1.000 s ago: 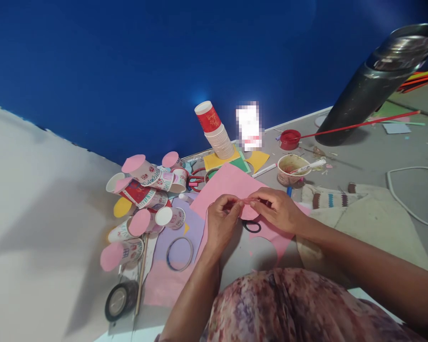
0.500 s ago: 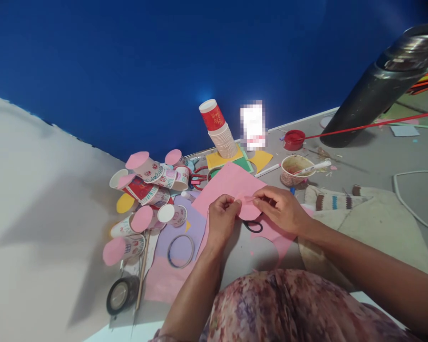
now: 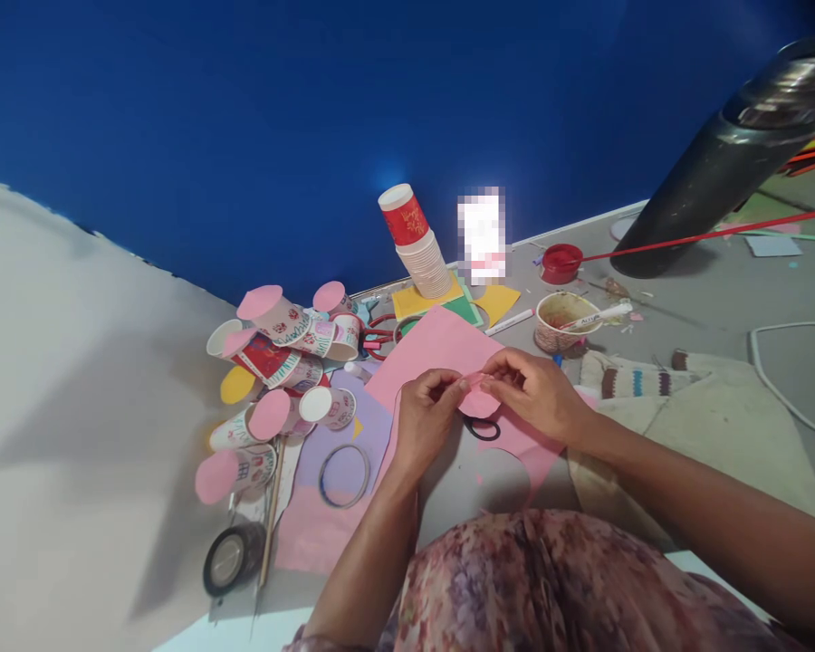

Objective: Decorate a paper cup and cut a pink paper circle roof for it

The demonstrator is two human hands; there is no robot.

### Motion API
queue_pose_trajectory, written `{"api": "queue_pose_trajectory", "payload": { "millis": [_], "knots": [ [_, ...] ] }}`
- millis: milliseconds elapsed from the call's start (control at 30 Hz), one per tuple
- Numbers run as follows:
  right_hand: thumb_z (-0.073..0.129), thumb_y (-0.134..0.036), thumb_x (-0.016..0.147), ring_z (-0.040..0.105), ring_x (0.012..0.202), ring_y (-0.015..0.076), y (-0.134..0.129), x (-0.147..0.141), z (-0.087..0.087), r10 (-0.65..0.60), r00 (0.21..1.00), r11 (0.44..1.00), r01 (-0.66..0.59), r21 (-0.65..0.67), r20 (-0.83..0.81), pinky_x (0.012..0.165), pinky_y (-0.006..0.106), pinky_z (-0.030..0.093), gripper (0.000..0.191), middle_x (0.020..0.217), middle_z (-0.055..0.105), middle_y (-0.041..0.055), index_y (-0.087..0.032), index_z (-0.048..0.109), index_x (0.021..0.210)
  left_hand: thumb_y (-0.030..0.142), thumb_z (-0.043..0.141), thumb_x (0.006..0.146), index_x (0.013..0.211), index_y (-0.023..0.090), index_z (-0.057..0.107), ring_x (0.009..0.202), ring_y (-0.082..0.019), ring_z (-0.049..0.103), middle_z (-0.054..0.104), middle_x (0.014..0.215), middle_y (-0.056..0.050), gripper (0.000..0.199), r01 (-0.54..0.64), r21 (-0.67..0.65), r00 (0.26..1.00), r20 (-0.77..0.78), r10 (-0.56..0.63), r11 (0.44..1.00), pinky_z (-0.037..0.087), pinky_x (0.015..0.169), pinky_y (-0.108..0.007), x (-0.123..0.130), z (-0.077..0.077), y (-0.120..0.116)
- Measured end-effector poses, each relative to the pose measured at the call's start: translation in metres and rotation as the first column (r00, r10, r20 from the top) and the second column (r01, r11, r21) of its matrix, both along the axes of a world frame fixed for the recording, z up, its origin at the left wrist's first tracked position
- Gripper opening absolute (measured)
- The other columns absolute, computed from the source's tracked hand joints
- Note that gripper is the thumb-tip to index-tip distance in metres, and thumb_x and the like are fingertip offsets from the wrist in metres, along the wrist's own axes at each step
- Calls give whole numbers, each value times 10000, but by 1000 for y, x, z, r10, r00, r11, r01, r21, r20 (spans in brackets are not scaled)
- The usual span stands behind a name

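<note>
Both hands pinch a small rounded piece of pink paper above the table. My left hand grips its left side between thumb and fingers. On its upper right, my right hand closes with thumb and fingertips. The top edge of the piece looks creased, partly covered by my fingers. Just below it shows a black scissor handle; the rest of the scissors is hidden. Underneath lies a larger pink sheet with a round cut-out near its lower right.
Decorated paper cups crowd the left, some with pink discs. A tape ring rests on purple paper. A tall cup stack stands behind. Right are a brush cup, a red paint pot, a dark flask and cloth.
My right hand has moved slightly left, closer to my left hand. The raised strip at the paper's top now lies pressed down between my fingers.
</note>
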State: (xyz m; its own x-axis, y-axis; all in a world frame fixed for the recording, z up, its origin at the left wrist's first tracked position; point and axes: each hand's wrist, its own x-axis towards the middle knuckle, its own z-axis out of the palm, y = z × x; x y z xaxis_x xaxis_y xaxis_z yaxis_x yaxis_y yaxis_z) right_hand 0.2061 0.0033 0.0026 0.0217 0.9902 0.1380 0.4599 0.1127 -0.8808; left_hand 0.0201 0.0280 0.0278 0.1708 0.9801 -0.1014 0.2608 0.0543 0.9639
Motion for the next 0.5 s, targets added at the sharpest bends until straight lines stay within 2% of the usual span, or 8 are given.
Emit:
{"api": "queue_pose_trajectory", "payload": {
  "millis": [100,200,267,333,400,500],
  "knots": [
    [709,-306,868,686,678,175,0,0,0,-25,999,999,24,-34,-33,659,293,499,176,778,763,0,-225,691,1023,364,728,822,761,174,756,642,-131,554,679,695,-3,202,22,38,999,-25,-21,999,430,627,-252,-1,0,0],
    [685,-309,885,661,639,163,0,1,2,9,999,999,-11,-45,-38,635,287,477,266,751,751,-10,-213,699,1132,340,705,842,749,184,739,664,-134,568,678,726,-8,185,47,92,998,-48,-43,995,442,645,-252,-2,0,0],
    [665,-323,908,649,631,161,0,2,4,40,999,998,-41,-40,-25,623,287,466,217,743,751,-3,-209,727,1081,329,691,851,740,189,726,671,-137,575,675,731,-10,182,61,111,997,-58,-55,992,446,649,-251,-2,1,-1],
    [651,-338,925,642,636,163,0,2,6,60,998,998,-60,-26,4,616,289,452,156,731,749,6,-210,738,939,322,683,857,734,190,715,673,-139,578,668,721,-9,183,71,114,996,-66,-64,991,448,651,-250,-2,1,-1],
    [643,-337,933,632,636,163,0,2,6,68,997,998,-67,-12,25,614,290,439,179,719,744,10,-212,715,827,321,683,860,737,189,711,672,-138,578,664,712,-7,182,77,108,995,-72,-70,991,449,654,-249,-2,1,-1],
    [641,-320,931,608,613,156,0,1,5,59,998,998,-59,-3,29,609,292,426,180,715,740,7,-213,701,800,336,689,862,747,185,708,670,-136,569,664,713,-6,191,77,88,995,-66,-72,993,445,655,-249,-2,1,-1]
  ]
}}
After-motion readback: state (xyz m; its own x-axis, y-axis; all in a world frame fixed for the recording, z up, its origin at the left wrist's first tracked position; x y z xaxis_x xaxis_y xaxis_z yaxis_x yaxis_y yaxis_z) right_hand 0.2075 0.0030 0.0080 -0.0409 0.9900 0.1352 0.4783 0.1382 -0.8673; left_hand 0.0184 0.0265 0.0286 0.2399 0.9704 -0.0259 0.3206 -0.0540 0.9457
